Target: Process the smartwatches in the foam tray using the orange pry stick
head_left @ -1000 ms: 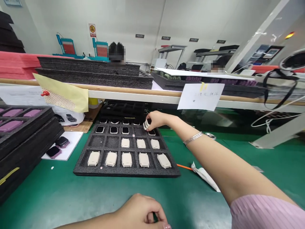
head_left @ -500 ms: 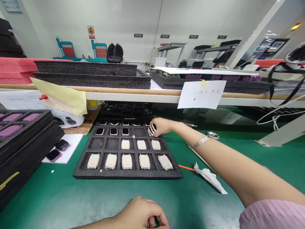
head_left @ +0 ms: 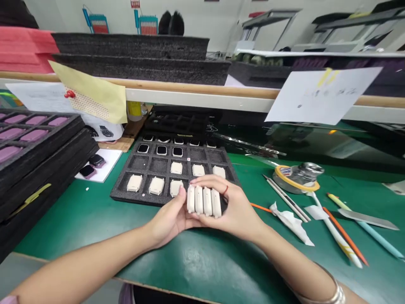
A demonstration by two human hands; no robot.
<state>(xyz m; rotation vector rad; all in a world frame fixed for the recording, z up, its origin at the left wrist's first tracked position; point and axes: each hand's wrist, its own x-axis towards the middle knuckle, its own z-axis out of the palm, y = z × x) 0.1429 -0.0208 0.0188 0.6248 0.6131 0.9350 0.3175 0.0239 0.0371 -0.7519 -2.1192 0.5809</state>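
A row of several cream watch cases (head_left: pixel 203 202), standing on edge side by side, is held between my two hands above the front of a black foam tray (head_left: pixel 122 194). My right hand (head_left: pixel 238 207) wraps round it from the right, fingers over the top and thumb underneath. On the other side, my left hand (head_left: pixel 167 217) closes in, its thumb against the end case and its fingers below, partly hidden. Cream watch cases (head_left: pixel 135 183) lie face down in the tray's nearer compartments. Watches with dark screens (head_left: pixel 161 150) sit further back. My hands hide the tray's front right.
Foam trays of purple watch cases (head_left: pixel 34 135) are stacked at left, near two purple watches (head_left: pixel 87 171) on white paper. A tape roll (head_left: pixel 297 179), crumpled tissue (head_left: pixel 292 223), pens and a knife (head_left: pixel 368 218) lie at right. A shelf edge (head_left: pixel 196 95) crosses behind.
My right hand has come from the tray's back right to the front with several watch cases. My left hand has risen from the table to meet it. The view has tilted down.
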